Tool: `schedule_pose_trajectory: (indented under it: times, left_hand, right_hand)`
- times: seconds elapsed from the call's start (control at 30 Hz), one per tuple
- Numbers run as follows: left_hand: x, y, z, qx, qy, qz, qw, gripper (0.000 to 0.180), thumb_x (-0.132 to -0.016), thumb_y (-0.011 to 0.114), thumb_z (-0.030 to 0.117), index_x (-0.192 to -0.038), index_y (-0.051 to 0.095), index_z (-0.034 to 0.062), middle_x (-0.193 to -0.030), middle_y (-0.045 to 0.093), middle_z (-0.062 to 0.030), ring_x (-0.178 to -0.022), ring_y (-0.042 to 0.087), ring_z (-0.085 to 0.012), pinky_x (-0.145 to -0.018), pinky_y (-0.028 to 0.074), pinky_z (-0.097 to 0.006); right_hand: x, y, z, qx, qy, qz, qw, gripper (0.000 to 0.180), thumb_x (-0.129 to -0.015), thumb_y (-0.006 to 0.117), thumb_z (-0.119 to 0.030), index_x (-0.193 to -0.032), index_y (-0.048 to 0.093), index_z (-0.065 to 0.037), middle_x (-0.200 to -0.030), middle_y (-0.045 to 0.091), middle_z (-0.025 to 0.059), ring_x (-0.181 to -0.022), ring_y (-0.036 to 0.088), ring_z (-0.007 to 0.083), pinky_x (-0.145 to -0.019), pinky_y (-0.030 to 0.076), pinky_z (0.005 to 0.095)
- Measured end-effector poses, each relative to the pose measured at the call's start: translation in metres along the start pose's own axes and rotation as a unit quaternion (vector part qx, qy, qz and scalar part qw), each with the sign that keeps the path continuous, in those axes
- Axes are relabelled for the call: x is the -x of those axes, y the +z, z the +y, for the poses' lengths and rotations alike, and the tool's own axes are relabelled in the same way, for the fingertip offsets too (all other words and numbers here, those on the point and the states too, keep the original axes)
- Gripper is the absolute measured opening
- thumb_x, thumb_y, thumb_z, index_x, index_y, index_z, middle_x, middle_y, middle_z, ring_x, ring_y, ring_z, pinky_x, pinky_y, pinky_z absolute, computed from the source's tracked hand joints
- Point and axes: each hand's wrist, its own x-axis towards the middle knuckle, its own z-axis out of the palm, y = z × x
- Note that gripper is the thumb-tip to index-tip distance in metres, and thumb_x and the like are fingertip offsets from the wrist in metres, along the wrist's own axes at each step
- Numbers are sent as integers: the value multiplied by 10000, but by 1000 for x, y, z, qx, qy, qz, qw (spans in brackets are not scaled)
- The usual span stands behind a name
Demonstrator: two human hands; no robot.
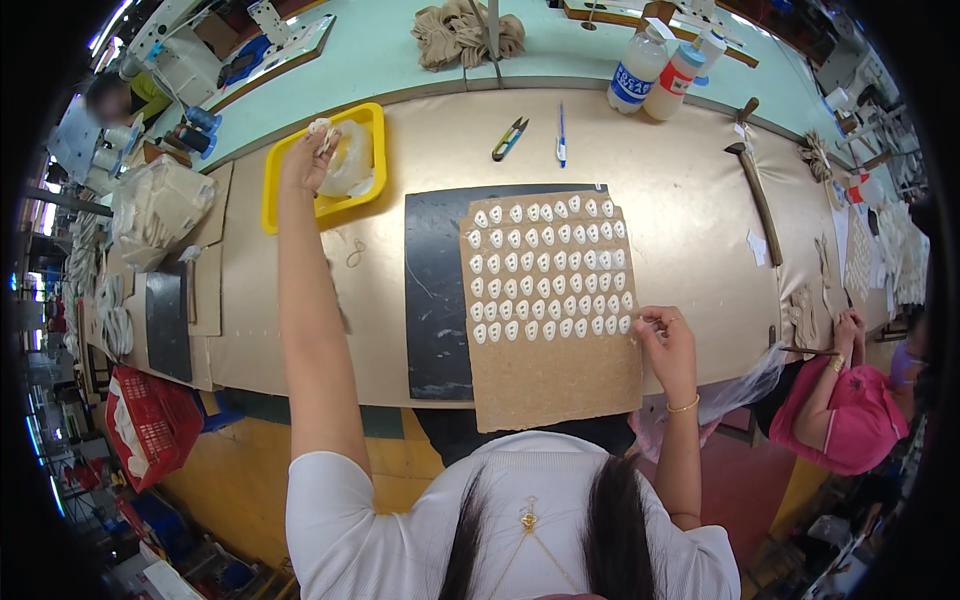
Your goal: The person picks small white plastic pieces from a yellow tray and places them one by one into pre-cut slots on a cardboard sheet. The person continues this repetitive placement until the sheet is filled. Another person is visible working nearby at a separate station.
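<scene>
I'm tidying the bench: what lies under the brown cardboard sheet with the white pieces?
A black mat lies under the cardboard sheet, showing along its left and top edges. Anything else beneath is covered. The right hand touches its right edge.

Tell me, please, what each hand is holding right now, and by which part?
The left hand pinches small white pieces over the yellow tray. The right hand fingers the cardboard sheet's right edge.
</scene>
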Motion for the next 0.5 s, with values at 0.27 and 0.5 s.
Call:
schedule_pose_trajectory:
  times: [0.27,0.5]
  left_hand:
    - [57,14,6,175,-89,-110,974,202,-923,545,98,-1055,518,-53,-961,599,-150,-837,632,-228,-666,573,-237]
    - [168,67,-33,150,-250,-206,934,228,-911,510,190,-987,532,-24,-861,580,-140,-681,593,-173,-453,490,-196]
  right_hand:
    - [-6,4,-19,-31,-46,-4,998,164,-812,660,-69,-948,629,16,-839,594,106,-730,587,185,-672,469,289]
    - [-19,38,-77,-90,-154,-96,979,148,-821,668,-59,-957,644,-4,-839,602,61,-739,553,130,-671,453,258]
